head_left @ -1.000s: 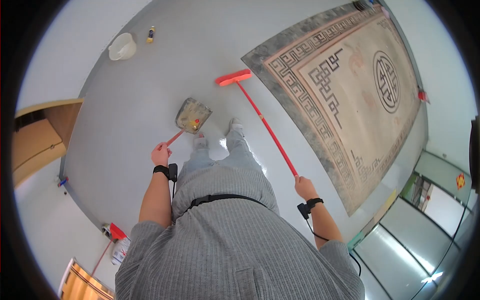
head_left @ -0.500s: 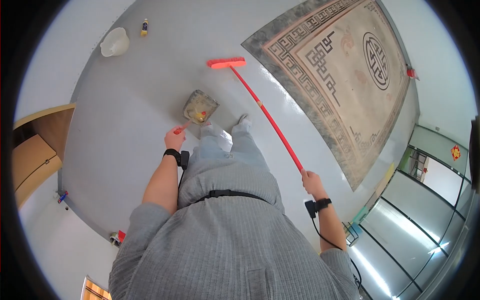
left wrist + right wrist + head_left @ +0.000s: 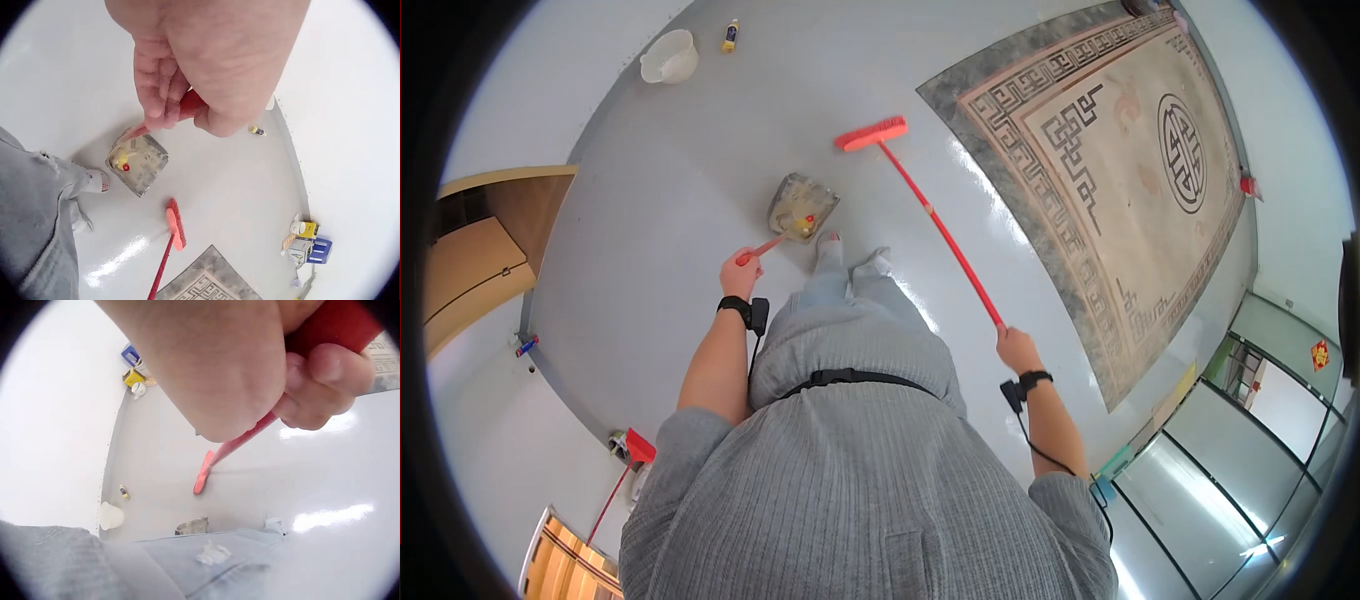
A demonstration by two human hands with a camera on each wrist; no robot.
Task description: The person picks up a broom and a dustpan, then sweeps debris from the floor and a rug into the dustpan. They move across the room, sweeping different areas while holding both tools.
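My left hand [image 3: 742, 273] grips the short red handle of a dirt-stained dustpan [image 3: 784, 212]. Small red and yellow bits [image 3: 125, 164] lie in the pan near its handle end. The pan is in front of the feet, its wide edge pointing away from the body. In my right hand [image 3: 1020, 350] is the upper end of a long red broom [image 3: 945, 235], fingers wrapped round the stick in the right wrist view. Ahead of the dustpan and to its right, the broom's orange-red head [image 3: 872, 133] is over the grey floor.
A large patterned rug [image 3: 1135, 200] covers the floor on the right. At the far left wall stand a white bucket [image 3: 670, 58] and a small yellow bottle [image 3: 730, 37]. An open wooden cabinet [image 3: 505, 245] is on the left. Boxes [image 3: 303, 247] stand along the wall in the left wrist view.
The left foot has come forward past the right one. Broom and dustpan have travelled along with the body, the broom head shifting slightly left from the rug's corner. Both hands keep their grip.
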